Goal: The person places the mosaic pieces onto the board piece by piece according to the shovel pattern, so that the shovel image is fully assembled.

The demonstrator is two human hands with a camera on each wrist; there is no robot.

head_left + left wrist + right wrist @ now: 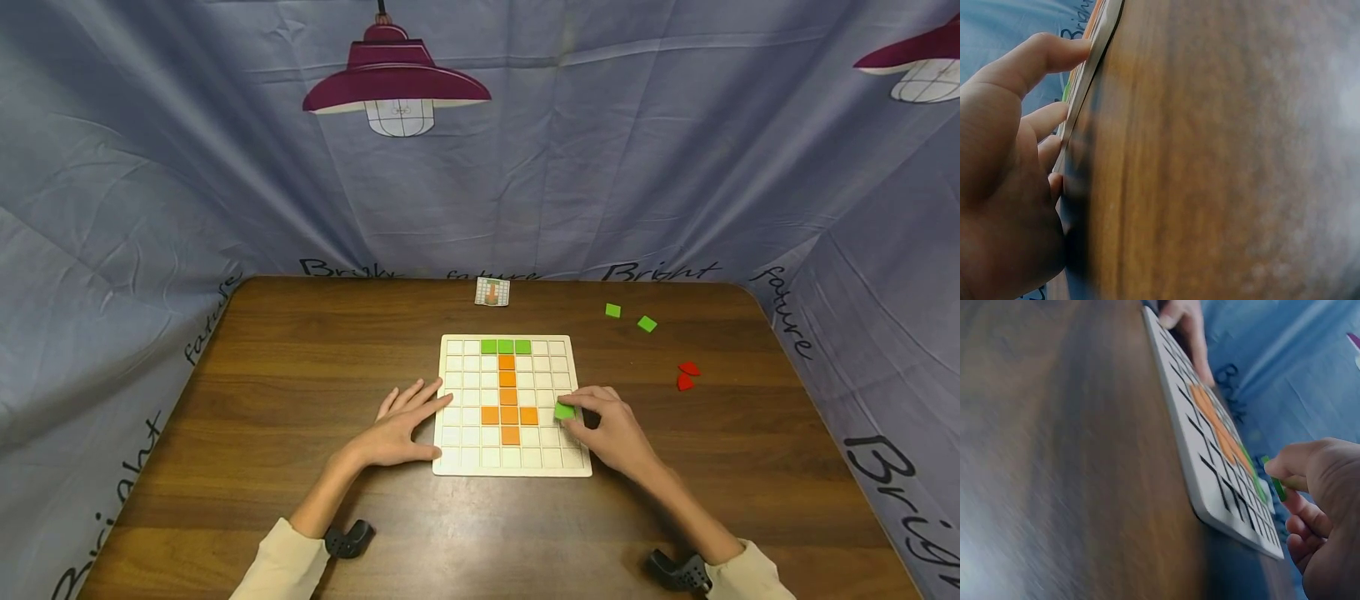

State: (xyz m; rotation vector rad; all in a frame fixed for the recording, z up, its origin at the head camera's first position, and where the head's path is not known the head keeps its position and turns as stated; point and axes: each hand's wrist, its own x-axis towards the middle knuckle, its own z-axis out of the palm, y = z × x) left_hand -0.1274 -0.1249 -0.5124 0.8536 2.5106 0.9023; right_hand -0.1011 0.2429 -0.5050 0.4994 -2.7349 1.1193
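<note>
A white grid board [468,457] lies on the table, with three green tiles [506,347] in its top row. Several orange tiles [507,379] run down from them as a stem with a crossbar. My right hand [618,433] pinches a green tile [564,411] between thumb and fingers over the board's right side; the right wrist view shows this tile [1274,479] tilted and apart from the board. At the left edge, my left hand [393,433] rests with spread, straight fingers touching the board's rim. In the left wrist view its thumb meets that edge.
Two loose green tiles [613,311] lie at the back right of the wooden table [315,350]. Two red pieces [686,382] are nearer, right of the board. A small pattern card [492,292] sits at the back edge, before a blue curtain [525,183].
</note>
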